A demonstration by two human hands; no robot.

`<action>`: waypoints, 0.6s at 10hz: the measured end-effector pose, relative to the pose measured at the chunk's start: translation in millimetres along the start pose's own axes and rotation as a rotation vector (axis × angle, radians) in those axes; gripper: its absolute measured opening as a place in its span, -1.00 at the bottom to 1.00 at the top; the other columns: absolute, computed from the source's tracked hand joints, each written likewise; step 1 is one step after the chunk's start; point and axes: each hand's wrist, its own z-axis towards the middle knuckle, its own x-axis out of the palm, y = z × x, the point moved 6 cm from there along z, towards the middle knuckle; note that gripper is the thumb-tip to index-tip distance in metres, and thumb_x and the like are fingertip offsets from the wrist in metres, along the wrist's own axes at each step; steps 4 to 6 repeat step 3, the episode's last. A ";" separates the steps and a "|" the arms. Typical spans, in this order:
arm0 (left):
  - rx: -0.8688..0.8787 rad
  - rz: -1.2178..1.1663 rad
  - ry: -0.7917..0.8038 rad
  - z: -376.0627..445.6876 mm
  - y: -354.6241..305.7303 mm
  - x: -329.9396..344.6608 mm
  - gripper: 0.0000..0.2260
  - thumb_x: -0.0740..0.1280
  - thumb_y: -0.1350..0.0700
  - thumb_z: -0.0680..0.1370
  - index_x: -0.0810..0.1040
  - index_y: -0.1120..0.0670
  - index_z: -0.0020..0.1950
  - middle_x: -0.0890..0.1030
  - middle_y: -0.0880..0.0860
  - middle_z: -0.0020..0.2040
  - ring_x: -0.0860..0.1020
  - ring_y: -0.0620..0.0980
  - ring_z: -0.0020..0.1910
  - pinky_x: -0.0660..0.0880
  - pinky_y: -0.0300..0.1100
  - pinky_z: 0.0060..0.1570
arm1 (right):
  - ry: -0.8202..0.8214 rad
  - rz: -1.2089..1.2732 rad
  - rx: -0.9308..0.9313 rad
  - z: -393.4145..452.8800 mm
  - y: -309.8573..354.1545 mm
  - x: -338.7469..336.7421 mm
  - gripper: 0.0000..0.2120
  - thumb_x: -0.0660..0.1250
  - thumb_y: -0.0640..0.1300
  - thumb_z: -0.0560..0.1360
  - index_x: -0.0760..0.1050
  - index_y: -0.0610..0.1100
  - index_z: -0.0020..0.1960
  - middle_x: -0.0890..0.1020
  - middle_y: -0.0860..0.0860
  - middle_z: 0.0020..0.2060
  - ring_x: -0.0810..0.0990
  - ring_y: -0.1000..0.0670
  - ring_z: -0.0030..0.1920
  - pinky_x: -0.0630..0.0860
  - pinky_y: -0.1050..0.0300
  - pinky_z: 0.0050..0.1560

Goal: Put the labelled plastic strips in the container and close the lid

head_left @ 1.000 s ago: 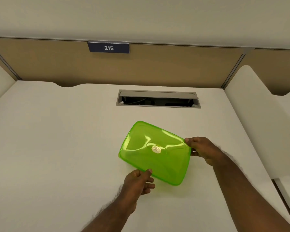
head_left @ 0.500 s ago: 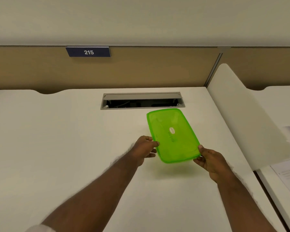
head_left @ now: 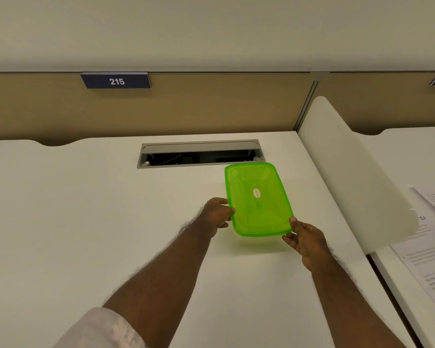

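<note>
Head view: both hands are holding a green plastic lid (head_left: pixel 258 199) above the desk, left hand (head_left: pixel 217 214) pinching its left long edge, right hand (head_left: pixel 304 238) pinching its near right corner, long axis running away from them.

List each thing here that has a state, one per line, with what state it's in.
Green lid: held flat above the desk, sticker side up.
Left hand: grips the lid's left edge.
Right hand: grips the lid's near right corner.
Cable hatch: flap open, cables showing inside.
Papers: lying flat on the next desk.
</note>
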 end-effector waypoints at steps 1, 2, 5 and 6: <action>0.037 0.011 -0.041 -1.5 -1.2 -4.0 -0.58 0.35 0.25 0.51 0.41 0.18 0.37 0.56 0.14 -0.14 0.48 -0.02 -0.30 0.42 -0.18 -0.35 | 0.005 -0.135 0.005 -7.4 1.6 -1.5 -0.68 0.32 -0.01 0.53 0.48 -0.21 0.16 0.55 -0.15 0.05 0.57 -0.12 -0.11 0.62 -0.02 -0.16; 0.058 0.030 -0.064 -10.9 -4.7 -13.7 -0.59 0.34 0.21 0.51 0.42 0.13 0.36 0.53 0.08 -0.18 0.47 0.00 -0.27 0.40 -0.19 -0.37 | -0.074 -0.327 -0.091 -18.5 14.3 -5.2 -0.69 0.24 0.10 0.55 0.45 -0.12 0.12 0.55 -0.08 -0.05 0.57 -0.13 -0.08 0.59 -0.12 -0.05; 0.120 0.114 -0.123 -20.9 -8.2 -38.2 -0.63 0.33 0.17 0.48 0.48 0.08 0.30 0.55 0.05 -0.20 0.50 0.04 -0.22 0.47 -0.13 -0.26 | -0.162 -0.403 -0.263 -24.8 34.1 -9.1 -0.74 0.25 0.07 0.55 0.48 -0.11 0.08 0.55 -0.02 -0.20 0.56 -0.13 -0.12 0.57 -0.20 -0.01; 0.120 0.114 -0.123 -20.9 -8.2 -38.2 -0.63 0.33 0.17 0.48 0.48 0.08 0.30 0.55 0.05 -0.20 0.50 0.04 -0.22 0.47 -0.13 -0.26 | -0.162 -0.403 -0.263 -24.8 34.1 -9.1 -0.74 0.25 0.07 0.55 0.48 -0.11 0.08 0.55 -0.02 -0.20 0.56 -0.13 -0.12 0.57 -0.20 -0.01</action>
